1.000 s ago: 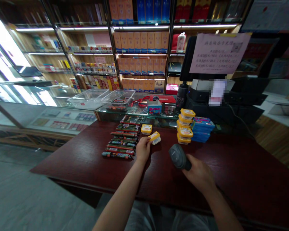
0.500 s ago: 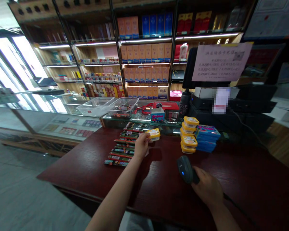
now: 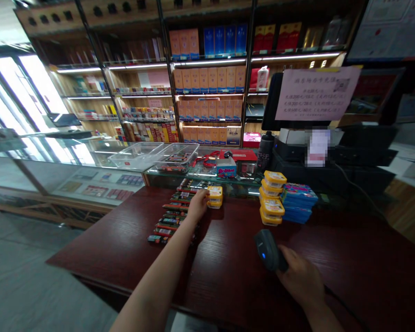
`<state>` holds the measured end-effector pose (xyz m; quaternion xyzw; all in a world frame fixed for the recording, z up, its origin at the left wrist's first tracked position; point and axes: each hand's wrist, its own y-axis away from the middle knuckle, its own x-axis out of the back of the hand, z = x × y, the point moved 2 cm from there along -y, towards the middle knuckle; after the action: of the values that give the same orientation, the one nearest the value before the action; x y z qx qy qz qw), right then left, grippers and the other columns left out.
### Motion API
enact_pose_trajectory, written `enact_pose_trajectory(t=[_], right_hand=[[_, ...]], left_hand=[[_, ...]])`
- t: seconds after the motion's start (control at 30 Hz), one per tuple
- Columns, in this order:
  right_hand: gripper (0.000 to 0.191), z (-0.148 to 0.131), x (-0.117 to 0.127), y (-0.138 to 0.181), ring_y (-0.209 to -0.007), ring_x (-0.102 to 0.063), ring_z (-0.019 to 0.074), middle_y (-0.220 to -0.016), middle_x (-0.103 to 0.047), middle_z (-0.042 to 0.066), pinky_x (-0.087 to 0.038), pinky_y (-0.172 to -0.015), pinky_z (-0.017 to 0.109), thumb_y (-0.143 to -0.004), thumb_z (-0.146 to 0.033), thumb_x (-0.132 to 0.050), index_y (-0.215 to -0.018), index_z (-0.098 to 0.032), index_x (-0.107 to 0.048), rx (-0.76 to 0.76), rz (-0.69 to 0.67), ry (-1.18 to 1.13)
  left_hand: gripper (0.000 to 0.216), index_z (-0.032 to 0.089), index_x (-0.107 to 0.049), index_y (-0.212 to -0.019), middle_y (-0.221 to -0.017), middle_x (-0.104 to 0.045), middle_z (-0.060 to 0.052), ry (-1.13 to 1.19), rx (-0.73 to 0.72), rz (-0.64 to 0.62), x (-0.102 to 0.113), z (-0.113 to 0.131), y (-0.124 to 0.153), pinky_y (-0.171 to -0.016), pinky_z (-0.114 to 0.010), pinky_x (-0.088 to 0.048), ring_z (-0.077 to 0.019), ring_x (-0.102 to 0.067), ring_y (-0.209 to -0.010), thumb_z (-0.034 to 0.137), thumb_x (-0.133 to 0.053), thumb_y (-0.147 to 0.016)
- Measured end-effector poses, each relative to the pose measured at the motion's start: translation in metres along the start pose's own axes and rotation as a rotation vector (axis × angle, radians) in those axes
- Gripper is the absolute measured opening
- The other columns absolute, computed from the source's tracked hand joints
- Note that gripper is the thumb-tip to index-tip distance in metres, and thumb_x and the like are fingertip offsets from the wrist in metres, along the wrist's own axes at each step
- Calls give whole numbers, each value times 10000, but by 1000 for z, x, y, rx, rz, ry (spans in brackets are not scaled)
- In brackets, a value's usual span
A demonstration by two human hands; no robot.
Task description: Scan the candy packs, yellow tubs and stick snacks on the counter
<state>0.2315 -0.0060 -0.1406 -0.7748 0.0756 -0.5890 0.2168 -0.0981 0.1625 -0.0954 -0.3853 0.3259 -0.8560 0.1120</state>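
Note:
My left hand [image 3: 198, 204] reaches forward over the dark red wooden counter [image 3: 228, 272] and grips a small yellow-lidded tub [image 3: 215, 191] that sits on top of a second one, forming a short stack. My right hand [image 3: 302, 281] is closed round a black barcode scanner [image 3: 267, 250] with a blue light, held low over the counter near me. To the left of the tubs lies a row of long thin packets [image 3: 174, 210]. A taller stack of yellow tubs [image 3: 271, 198] stands to the right, next to a pile of blue packs [image 3: 298, 196].
Behind the counter is a glass display case with clear plastic trays [image 3: 155, 154], a small box [image 3: 226, 167] and a dark bottle [image 3: 264, 152]. A till screen with a pink notice [image 3: 316, 92] stands at the right. Stocked shelves [image 3: 207, 83] fill the back wall.
My left hand carried the yellow tub forward and set it on top of the other tub. My right hand drew the scanner back and lowered it toward me.

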Motion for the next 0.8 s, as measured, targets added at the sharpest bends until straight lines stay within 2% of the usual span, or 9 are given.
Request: enact_pose_trajectory(t=[0.13, 0.3, 0.53, 0.6, 0.8], right_hand=[[264, -1, 1, 0, -825, -669, 221, -965, -705, 58, -482, -710, 318, -795, -215, -473, -1039, -205, -577, -1, -14, -9], [272, -1, 3, 0, -840, -666, 208, -1005, -701, 55, -471, -724, 309, -799, -192, -462, -1046, -213, -574, -1, -23, -21], [288, -3, 6, -3, -866, -652, 207, -1020, -692, 53, -447, -736, 304, -788, -184, -477, -1056, -223, -575, -52, -68, 1], [282, -5, 8, -3, -847, -651, 204, -1001, -690, 46, -437, -713, 299, -798, -197, -484, -1064, -228, -573, -100, -102, 25], [181, -8, 15, -6, -805, -657, 194, -904, -686, 21, -401, -643, 279, -831, -243, -512, -998, -240, -579, -222, -182, 97]], left_hand=[[255, 190, -600, -960, -1041, -629, -73, -27, 12, -30, -1, 0, 0, -906, -344, -480, -193, -593, -1011, 87, -465, -769], [328, 203, -599, -1043, -1142, -603, -83, -93, 0, -36, 0, 7, 4, -938, -367, -467, -210, -575, -1069, 71, -471, -771], [300, 208, -623, -1067, -1236, -512, -115, -207, -59, 69, -7, 46, 17, -1002, -442, -404, -266, -486, -1148, 126, -519, -798], [285, 222, -624, -1070, -1232, -513, -104, -181, -102, 24, -17, 62, 20, -1008, -440, -398, -262, -476, -1158, 150, -525, -813], [311, 227, -607, -1118, -1195, -564, -80, 27, -285, -258, -59, 122, 16, -984, -400, -427, -231, -518, -1119, 222, -590, -807]])
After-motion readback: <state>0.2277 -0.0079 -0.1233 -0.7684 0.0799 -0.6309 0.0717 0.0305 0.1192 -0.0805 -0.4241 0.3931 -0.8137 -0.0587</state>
